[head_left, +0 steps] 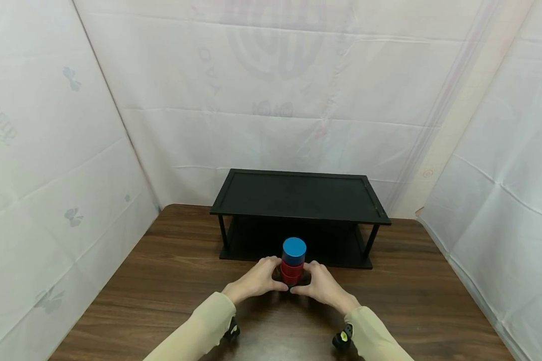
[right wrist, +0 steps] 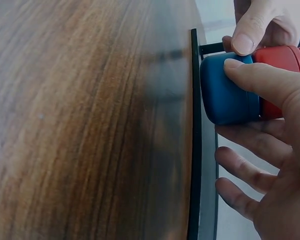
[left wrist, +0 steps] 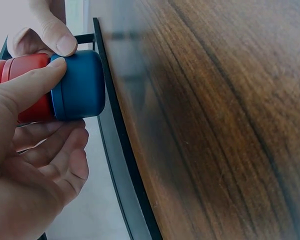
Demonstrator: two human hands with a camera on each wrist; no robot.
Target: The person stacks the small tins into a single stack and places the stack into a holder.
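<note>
A stack of small round tins stands upright in front of the black shelf, with a blue tin [head_left: 294,249] on top and red [head_left: 291,271] below it. The lowest one is another blue tin [left wrist: 79,85], mostly covered by the hands in the head view. From the left, my left hand [head_left: 259,279] holds this lower blue tin, thumb on its near side and fingers round behind. My right hand [head_left: 321,285] grips the same tin from the right, its thumb [right wrist: 255,75] across the side. Both thumb tips lie close together, near the tin's upper edge.
Just behind the hands is a low two-tier black shelf [head_left: 298,194] with thin posts and an open lower level. It stands on a brown wooden table [head_left: 176,281]. White sheets [head_left: 271,100] hang as walls at the back and both sides.
</note>
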